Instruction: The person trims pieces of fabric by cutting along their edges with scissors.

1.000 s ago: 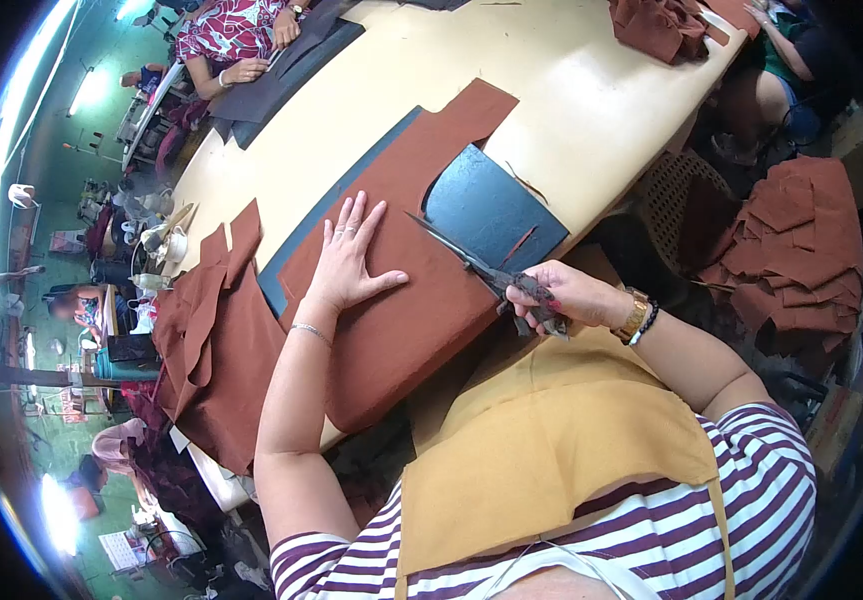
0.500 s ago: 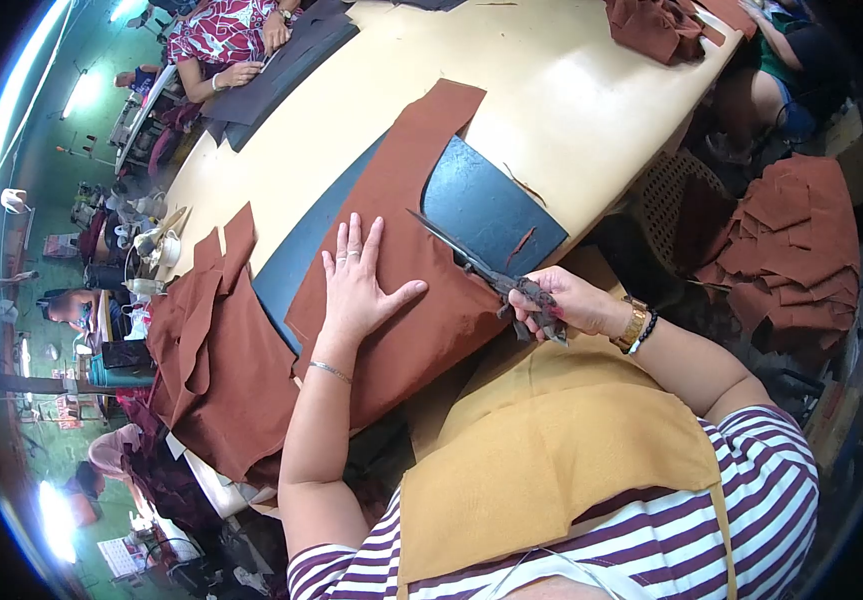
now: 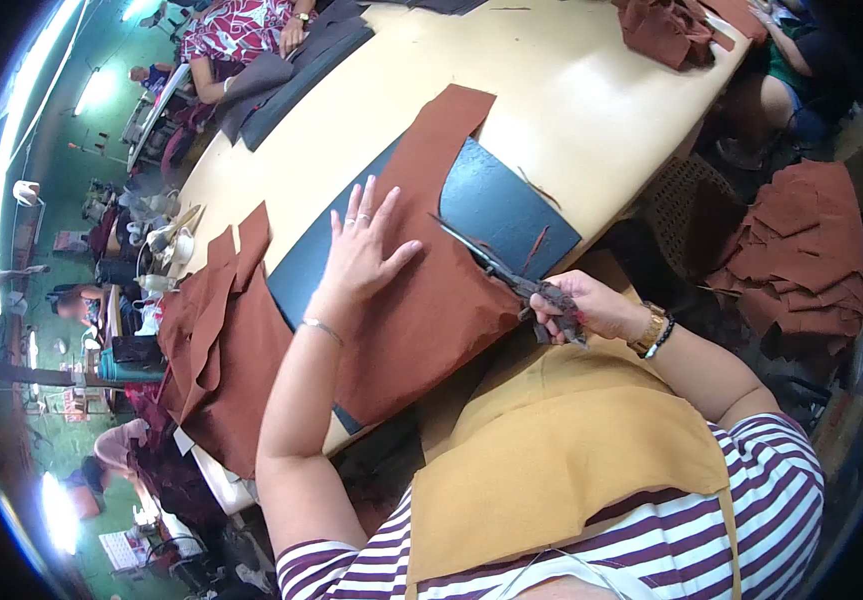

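A rust-brown cut fabric piece (image 3: 401, 320) lies over a blue mat (image 3: 501, 195) at the table's near edge. My left hand (image 3: 363, 250) rests on the fabric's upper left part, fingers spread and palm down. My right hand (image 3: 596, 308) grips a pair of scissors (image 3: 486, 262) whose handles are wrapped in dark cloth. The blades point up and left along the curved right edge of the fabric. They look nearly closed; whether they touch the cloth I cannot tell. A thin brown scrap (image 3: 538, 240) lies on the mat beside the blades.
More brown fabric pieces (image 3: 226, 350) are stacked on the left, draping over the edge of the pale table (image 3: 351, 100). Crumpled brown fabric (image 3: 661, 35) sits far right; another heap (image 3: 801, 250) stands beside a woven chair (image 3: 671, 200). Across the table, a co-worker handles dark fabric (image 3: 311, 75).
My left hand has slid up and left over the fabric. The scissors stay along the same edge. A co-worker across the table has lifted part of the dark fabric. The view has shifted slightly.
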A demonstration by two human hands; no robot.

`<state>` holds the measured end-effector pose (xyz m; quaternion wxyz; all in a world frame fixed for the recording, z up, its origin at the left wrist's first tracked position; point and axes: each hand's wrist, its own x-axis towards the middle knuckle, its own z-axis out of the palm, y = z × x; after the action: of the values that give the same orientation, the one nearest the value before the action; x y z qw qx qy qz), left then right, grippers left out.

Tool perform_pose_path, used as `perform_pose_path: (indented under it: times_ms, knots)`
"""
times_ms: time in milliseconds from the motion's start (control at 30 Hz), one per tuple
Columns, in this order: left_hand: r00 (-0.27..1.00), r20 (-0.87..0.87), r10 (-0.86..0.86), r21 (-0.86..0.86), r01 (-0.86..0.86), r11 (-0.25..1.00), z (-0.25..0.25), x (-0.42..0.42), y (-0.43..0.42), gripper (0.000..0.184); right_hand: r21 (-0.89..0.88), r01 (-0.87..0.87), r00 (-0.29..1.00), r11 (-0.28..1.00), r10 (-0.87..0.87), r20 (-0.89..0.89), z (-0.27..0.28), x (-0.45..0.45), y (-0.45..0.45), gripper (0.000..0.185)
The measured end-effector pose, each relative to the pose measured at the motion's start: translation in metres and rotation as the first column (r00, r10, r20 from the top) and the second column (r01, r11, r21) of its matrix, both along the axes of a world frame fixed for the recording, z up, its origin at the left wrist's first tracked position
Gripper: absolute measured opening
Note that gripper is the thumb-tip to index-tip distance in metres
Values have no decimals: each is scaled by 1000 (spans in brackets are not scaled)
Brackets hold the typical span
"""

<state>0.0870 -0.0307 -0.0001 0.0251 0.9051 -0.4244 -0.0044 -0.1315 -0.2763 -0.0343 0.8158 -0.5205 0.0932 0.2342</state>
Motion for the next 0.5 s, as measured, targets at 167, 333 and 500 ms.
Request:
perform_pose_path:
  times_ms: [167,333,500]
  knots:
    - [974,-31,-226,83,228,970,-8,22,-8,102,13,-6,1000,1000,7,-7,0,1,2,31]
    - [987,-86,-135,13,137,990,-16,0,-7,103,14,-5,1000,1000,5,7,5,0,2,33]
    - [998,-64,20,-2,-20,1000,-19,-16,4,99,-8,-21,1000,1000,21,20,7,-1,1,29]
